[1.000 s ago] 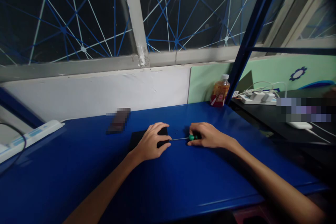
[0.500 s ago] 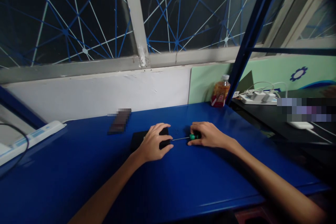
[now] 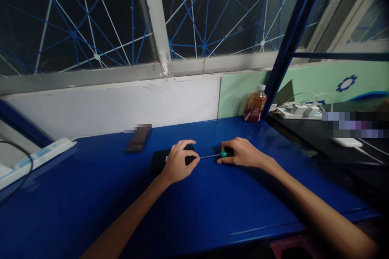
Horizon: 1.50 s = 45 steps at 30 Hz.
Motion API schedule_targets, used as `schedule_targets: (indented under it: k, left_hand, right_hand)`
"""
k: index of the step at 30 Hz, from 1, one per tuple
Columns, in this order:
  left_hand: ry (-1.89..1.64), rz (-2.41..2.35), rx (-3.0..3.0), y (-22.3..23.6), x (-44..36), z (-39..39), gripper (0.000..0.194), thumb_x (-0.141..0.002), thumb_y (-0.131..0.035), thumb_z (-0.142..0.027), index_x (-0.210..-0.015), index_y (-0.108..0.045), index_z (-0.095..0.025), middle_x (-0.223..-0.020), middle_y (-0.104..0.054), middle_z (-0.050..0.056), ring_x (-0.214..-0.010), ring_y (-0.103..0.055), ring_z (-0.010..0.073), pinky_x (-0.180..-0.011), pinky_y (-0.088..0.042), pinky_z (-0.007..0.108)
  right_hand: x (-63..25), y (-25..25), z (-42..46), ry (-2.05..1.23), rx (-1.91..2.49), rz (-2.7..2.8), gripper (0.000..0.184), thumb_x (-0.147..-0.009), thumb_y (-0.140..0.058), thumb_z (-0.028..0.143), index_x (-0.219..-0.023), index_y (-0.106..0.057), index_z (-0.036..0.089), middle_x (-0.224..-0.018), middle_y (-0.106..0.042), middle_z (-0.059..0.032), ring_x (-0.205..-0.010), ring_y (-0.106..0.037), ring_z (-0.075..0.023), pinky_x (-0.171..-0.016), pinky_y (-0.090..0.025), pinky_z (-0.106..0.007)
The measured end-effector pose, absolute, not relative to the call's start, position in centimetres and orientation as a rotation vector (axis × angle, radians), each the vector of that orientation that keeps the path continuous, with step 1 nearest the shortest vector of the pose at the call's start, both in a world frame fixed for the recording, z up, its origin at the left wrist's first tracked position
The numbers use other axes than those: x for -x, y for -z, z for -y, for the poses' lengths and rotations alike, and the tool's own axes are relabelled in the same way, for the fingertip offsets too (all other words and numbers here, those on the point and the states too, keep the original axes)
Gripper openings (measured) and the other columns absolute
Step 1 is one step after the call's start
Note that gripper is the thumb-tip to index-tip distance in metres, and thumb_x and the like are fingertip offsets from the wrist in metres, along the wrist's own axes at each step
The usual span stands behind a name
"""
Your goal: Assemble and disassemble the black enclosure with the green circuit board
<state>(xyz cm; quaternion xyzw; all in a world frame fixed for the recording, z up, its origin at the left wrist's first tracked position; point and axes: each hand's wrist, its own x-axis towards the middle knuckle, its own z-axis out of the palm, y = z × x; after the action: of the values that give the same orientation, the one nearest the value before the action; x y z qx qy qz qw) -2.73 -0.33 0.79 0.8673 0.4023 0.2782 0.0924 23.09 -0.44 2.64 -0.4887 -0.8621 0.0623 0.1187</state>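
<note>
My left hand [image 3: 179, 164] lies over the right part of a flat black box [image 3: 158, 160] on the blue table, its fingers curled around that end. A small pale mark shows on the box beside my wrist. My left thumb and index finger come together at the tip of a screwdriver [image 3: 209, 156]; whether a small part is between them is hidden. My right hand [image 3: 241, 152] is closed around the screwdriver's green and black handle, its thin metal shaft pointing left at the box's right end. Tiny dark specks [image 3: 204, 148] lie on the table between my hands.
A dark flat object [image 3: 138, 139], partly blurred out, lies behind the box. A power strip [image 3: 45, 156] runs along the left. A drink bottle [image 3: 255, 104] stands at the back right, by a blue post [image 3: 282, 54]. Another power strip [image 3: 299, 112] sits on the black neighbouring table.
My left thumb and index finger, apart before, have closed together at the screwdriver's tip. My right hand keeps its hold on the handle and has shifted slightly.
</note>
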Motion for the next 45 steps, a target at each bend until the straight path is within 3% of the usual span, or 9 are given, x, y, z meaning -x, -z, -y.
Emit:
schedule_targets:
  k: [5,11,22,28,32,37,41,45]
  left_hand:
    - [-0.932,-1.24,-2.463,-0.3,1.9,-0.3,0.011,-0.085,-0.062,-0.029,-0.082,-0.073,-0.028,-0.122,-0.059,0.002,-0.114,-0.053,0.0261,-0.095,-0.041,0.05]
    - [-0.812,-1.299,-2.476,-0.3,1.7,-0.3,0.035,-0.087,-0.06,-0.037,-0.121,-0.06,-0.031,-0.132,-0.052,0.005,-0.125,-0.044,0.0281,-0.1,-0.037,0.052]
    - [-0.386,-1.298,-2.632,-2.9,6.7,-0.9,0.058,-0.074,-0.063,-0.062,-0.125,-0.057,-0.036,-0.132,-0.049,0.006,-0.118,-0.045,0.0339,-0.097,-0.037,0.053]
    - [-0.332,-1.303,-2.716,-4.4,7.1,-0.2,0.058,-0.08,-0.057,-0.061,-0.13,-0.054,-0.031,-0.128,-0.051,0.007,-0.114,-0.048,0.0301,-0.093,-0.04,0.044]
    - [-0.316,-1.325,-2.84,-3.8,7.6,0.2,0.061,-0.08,-0.055,-0.063,-0.128,-0.056,-0.025,-0.116,-0.056,0.01,-0.104,-0.052,0.0289,-0.086,-0.043,0.041]
    - [-0.418,-1.408,-2.932,-1.3,9.4,1.1,0.058,-0.082,-0.054,-0.06,-0.127,-0.055,-0.023,-0.123,-0.055,0.012,-0.112,-0.05,0.0328,-0.089,-0.043,0.046]
    - [-0.541,-1.434,-2.954,-0.2,10.6,2.1,0.05,-0.088,-0.051,-0.051,-0.129,-0.052,-0.021,-0.128,-0.054,0.013,-0.118,-0.048,0.0337,-0.095,-0.04,0.05]
    - [-0.529,-1.538,-2.943,-0.2,11.6,2.8,0.051,-0.087,-0.052,-0.05,-0.125,-0.054,-0.016,-0.126,-0.056,0.016,-0.117,-0.05,0.0351,-0.093,-0.041,0.051]
  right_hand:
    - [-23.7,-3.4,0.4,-0.145,1.457,2.475,0.039,-0.077,-0.063,0.058,-0.077,-0.061,0.02,-0.064,-0.062,0.0005,-0.055,-0.052,-0.0134,-0.05,-0.024,-0.025]
    - [-25.0,-3.5,-0.2,0.0,1.57,2.373,0.036,-0.082,-0.059,0.055,-0.077,-0.061,0.02,-0.066,-0.065,-0.0011,-0.058,-0.055,-0.0153,-0.051,-0.025,-0.025]
    - [-25.1,-2.8,-0.6,0.031,1.584,2.424,0.041,-0.084,-0.052,0.059,-0.074,-0.061,0.02,-0.066,-0.065,-0.0027,-0.059,-0.056,-0.016,-0.051,-0.022,-0.026]
    - [-25.3,-2.1,-0.9,0.017,1.653,2.445,0.044,-0.088,-0.045,0.06,-0.078,-0.062,0.02,-0.07,-0.066,-0.0047,-0.063,-0.059,-0.0185,-0.052,-0.026,-0.027]
    - [-25.1,-1.3,-1.2,0.029,1.725,2.442,0.038,-0.093,-0.04,0.049,-0.09,-0.062,0.019,-0.082,-0.068,-0.008,-0.072,-0.063,-0.0212,-0.056,-0.032,-0.027]
    - [-24.6,-0.7,-1.2,0.085,1.679,2.505,0.03,-0.092,-0.045,0.039,-0.106,-0.061,0.018,-0.099,-0.066,-0.0117,-0.08,-0.064,-0.0236,-0.061,-0.038,-0.029]
    - [-24.4,-0.7,-1.0,0.189,1.659,2.513,0.039,-0.092,-0.044,0.048,-0.109,-0.061,0.017,-0.098,-0.063,-0.0132,-0.083,-0.062,-0.0257,-0.062,-0.041,-0.031]
    - [-22.9,-1.5,-0.4,0.315,1.547,2.438,0.051,-0.09,-0.042,0.057,-0.118,-0.056,0.016,-0.106,-0.059,-0.016,-0.098,-0.056,-0.0298,-0.066,-0.044,-0.032]
